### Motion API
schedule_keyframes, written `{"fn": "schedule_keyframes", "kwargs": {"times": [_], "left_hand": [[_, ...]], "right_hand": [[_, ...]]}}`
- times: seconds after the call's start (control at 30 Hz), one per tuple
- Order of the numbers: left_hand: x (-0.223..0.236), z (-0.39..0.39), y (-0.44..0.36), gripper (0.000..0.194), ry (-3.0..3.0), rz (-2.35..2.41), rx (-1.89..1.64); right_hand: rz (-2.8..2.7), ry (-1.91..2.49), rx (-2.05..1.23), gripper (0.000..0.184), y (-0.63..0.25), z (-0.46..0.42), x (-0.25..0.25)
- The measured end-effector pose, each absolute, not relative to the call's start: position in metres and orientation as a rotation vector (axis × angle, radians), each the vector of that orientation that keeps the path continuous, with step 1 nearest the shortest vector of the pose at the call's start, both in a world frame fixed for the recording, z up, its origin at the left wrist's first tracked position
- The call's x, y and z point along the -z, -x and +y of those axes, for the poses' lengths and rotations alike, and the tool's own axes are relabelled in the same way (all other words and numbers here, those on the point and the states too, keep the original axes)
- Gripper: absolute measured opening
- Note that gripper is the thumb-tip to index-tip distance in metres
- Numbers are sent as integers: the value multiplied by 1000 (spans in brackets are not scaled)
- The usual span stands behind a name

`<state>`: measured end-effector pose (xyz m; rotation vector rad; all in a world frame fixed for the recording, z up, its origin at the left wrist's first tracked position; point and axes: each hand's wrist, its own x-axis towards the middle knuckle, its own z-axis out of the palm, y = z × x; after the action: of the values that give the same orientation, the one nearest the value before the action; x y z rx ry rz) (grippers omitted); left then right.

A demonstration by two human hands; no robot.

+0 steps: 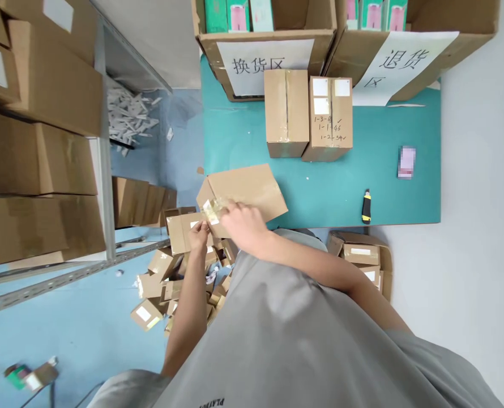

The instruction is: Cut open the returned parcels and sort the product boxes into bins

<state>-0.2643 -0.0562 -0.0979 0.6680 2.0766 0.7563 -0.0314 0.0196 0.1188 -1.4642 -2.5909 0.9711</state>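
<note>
Cardboard box at the table's near left corner; right hand clamped on crumpled tape at its left end; left hand just beside, pinched closed, on what unclear.

Your two hands work at a cardboard box on the edge of the green table.
Your right hand clutches crumpled tape with a white piece on it, over the left end of the cardboard box; your left hand has its fingers bunched just beside that end, though what they grip is hard to tell. Beyond, on the green table, two taped cartons stand side by side before two large open boxes bearing paper signs. To your right lies a black-and-yellow cutter, near a small blurred item. Small cartons lie heaped on the floor at your left.
</note>
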Motion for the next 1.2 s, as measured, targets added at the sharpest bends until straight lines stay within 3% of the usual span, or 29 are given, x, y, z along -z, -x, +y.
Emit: {"fn": "schedule_keyframes", "kwargs": {"times": [0.13,0.23,0.3,0.47,0.77,0.97,1.07,1.2], "left_hand": [[98,-54,261,48,-523,2002,-853],[89,-40,252,62,-500,1842,-919],[82,-27,238,69,-537,1766,-911],[68,3,185,56,-742,1772,-885],[48,10,129,44,-927,1771,-752],[62,31,129,46,-1001,1763,-564],[63,65,131,63,-1119,1850,-562],[60,139,117,75,-1319,1896,-649]], "right_hand": [[-2136,1617,-1111,19,-42,33,-78],[-1770,1728,-1163,41,-107,45,-34],[-1599,1743,-1219,38,-144,51,-2],[-1371,1906,-1211,39,-201,45,58],[-1186,1980,-1082,53,-252,-3,62],[-1001,1966,-1336,56,-274,13,78],[-973,1990,-1261,71,-286,42,80],[-946,2022,-1113,104,-303,104,81]]}}
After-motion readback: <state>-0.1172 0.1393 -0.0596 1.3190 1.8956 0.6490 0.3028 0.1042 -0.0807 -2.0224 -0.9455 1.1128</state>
